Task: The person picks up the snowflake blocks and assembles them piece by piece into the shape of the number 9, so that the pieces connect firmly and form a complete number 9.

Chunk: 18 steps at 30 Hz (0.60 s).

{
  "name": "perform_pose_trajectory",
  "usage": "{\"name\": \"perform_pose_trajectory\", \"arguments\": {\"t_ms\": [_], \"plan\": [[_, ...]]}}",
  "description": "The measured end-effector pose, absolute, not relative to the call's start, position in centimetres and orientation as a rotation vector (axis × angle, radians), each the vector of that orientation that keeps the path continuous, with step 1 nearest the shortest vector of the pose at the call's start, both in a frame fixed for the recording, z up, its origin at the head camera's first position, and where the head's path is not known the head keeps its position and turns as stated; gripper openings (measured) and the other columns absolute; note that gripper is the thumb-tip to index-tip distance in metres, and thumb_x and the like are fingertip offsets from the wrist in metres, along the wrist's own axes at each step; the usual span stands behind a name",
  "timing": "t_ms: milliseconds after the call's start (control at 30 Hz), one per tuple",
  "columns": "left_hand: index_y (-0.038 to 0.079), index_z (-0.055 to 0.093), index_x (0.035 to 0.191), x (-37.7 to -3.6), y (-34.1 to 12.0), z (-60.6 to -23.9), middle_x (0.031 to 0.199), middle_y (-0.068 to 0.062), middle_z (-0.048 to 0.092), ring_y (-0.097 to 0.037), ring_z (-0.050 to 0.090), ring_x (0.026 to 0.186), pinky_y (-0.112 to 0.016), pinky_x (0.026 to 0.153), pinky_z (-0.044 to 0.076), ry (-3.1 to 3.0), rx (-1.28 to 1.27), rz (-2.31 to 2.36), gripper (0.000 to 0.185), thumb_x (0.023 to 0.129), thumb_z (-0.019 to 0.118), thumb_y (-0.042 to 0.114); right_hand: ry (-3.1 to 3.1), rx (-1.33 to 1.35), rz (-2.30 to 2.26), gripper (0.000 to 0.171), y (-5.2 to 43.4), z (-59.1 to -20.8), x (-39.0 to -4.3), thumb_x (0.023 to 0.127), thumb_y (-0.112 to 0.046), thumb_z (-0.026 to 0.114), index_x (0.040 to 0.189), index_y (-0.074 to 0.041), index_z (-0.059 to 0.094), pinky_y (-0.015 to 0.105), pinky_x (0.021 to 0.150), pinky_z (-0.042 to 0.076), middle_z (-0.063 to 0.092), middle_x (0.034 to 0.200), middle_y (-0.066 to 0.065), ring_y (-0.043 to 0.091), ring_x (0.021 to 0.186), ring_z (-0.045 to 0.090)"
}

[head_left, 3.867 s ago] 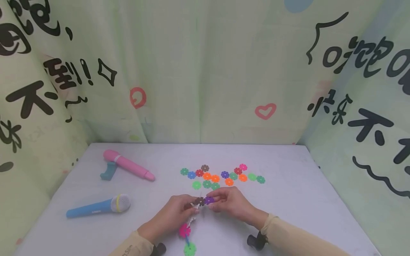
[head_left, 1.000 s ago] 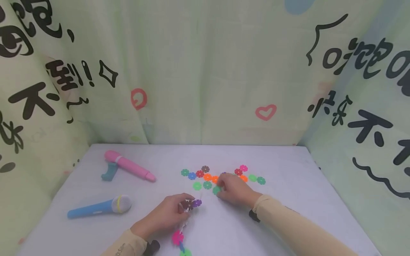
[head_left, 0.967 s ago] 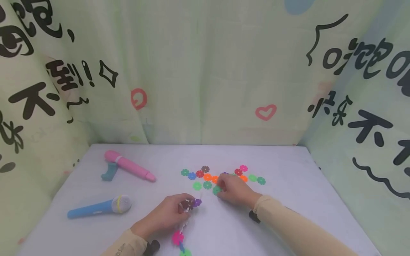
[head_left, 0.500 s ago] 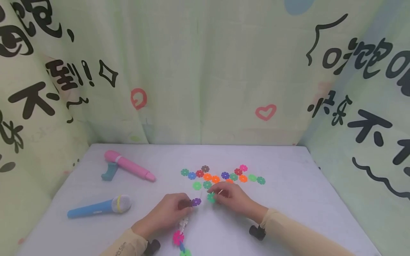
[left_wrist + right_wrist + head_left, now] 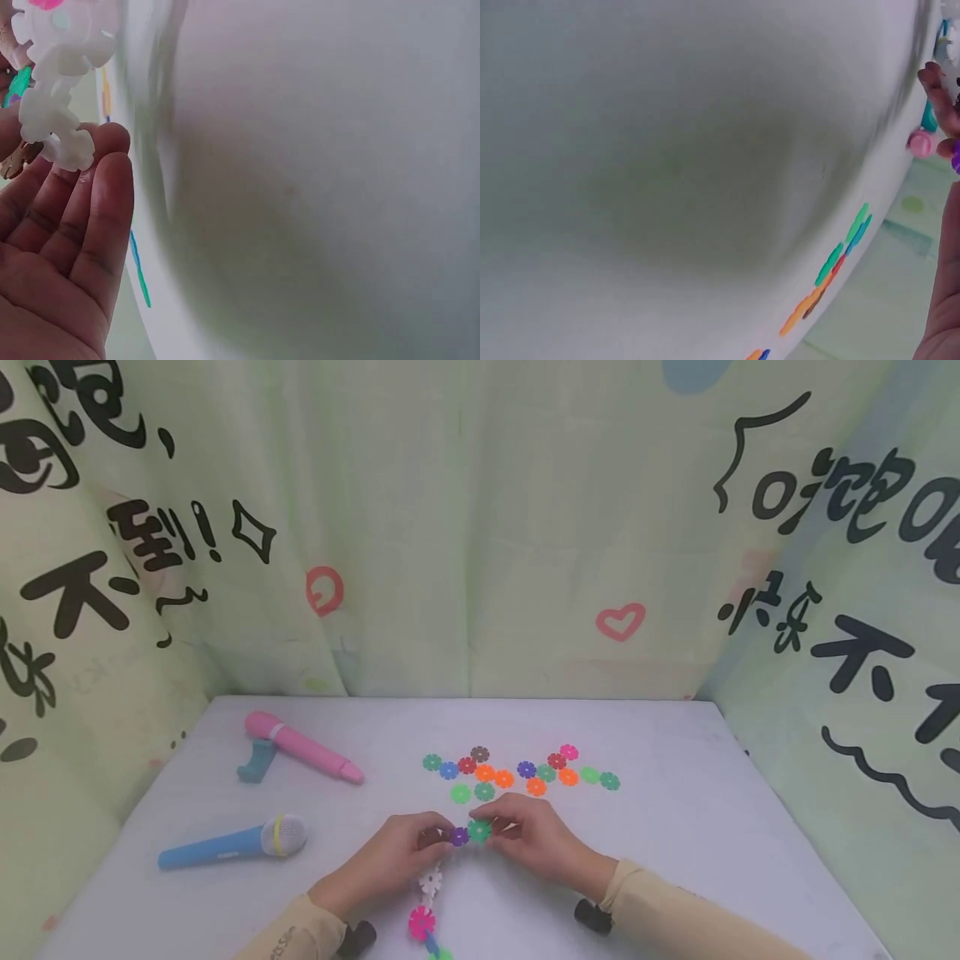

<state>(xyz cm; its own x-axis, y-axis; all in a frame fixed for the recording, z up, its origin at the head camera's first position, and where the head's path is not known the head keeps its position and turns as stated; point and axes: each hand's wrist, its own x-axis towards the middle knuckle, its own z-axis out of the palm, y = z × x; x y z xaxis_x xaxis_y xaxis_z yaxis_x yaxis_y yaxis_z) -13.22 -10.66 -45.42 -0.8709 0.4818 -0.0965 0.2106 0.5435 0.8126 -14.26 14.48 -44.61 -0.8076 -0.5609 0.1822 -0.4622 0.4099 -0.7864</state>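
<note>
Having fetched a green snowflake-shaped plastic disc (image 5: 479, 831) from the row, your right hand (image 5: 534, 842) now pinches it against the purple disc (image 5: 459, 837) ending the chain of linked discs (image 5: 429, 893) that your left hand (image 5: 390, 862) grips.

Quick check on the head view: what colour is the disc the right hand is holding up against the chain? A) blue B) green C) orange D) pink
B: the right hand pinches a green disc against the purple disc at the end of the chain that the left hand holds.
</note>
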Motion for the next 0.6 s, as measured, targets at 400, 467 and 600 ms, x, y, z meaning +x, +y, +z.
{"name": "perform_pose_trajectory", "arguments": {"t_ms": [400,467,600], "plan": [[0.02,0.068,0.116,-13.38,-10.39,-45.84,0.109,0.012,0.069,-0.012,0.065,0.105,-0.034,0.09,0.053,2.399,0.584,1.333,0.024,0.093,0.073,0.023,2.575,-0.98,-1.33,0.041,14.61,-44.4,-14.22,0.084,0.004,0.076,0.123,-0.009,0.07,0.026,0.08,0.055,0.07,0.113,-0.008,0.009,0.092,0.066],[0.02,0.069,0.115,-13.49,-10.3,-45.99,0.108,0.013,0.068,-0.011,0.065,0.105,-0.033,0.09,0.053,2.402,0.592,1.324,0.024,0.092,0.073,0.022,2.567,-0.991,-1.327,0.041,14.6,-44.47,-14.24,0.084,0.004,0.077,0.123,-0.009,0.07,0.026,0.08,0.055,0.07,0.113,-0.009,0.008,0.092,0.066],[0.019,0.071,0.116,-13.64,-10.19,-46.13,0.107,0.014,0.069,-0.009,0.065,0.105,-0.035,0.09,0.053,2.408,0.618,1.311,0.024,0.092,0.074,0.02,2.552,-1.021,-1.337,0.041,14.56,-44.74,-14.26,0.083,0.003,0.078,0.122,-0.009,0.071,0.026,0.08,0.055,0.071,0.113,-0.008,0.008,0.093,0.067]]}}
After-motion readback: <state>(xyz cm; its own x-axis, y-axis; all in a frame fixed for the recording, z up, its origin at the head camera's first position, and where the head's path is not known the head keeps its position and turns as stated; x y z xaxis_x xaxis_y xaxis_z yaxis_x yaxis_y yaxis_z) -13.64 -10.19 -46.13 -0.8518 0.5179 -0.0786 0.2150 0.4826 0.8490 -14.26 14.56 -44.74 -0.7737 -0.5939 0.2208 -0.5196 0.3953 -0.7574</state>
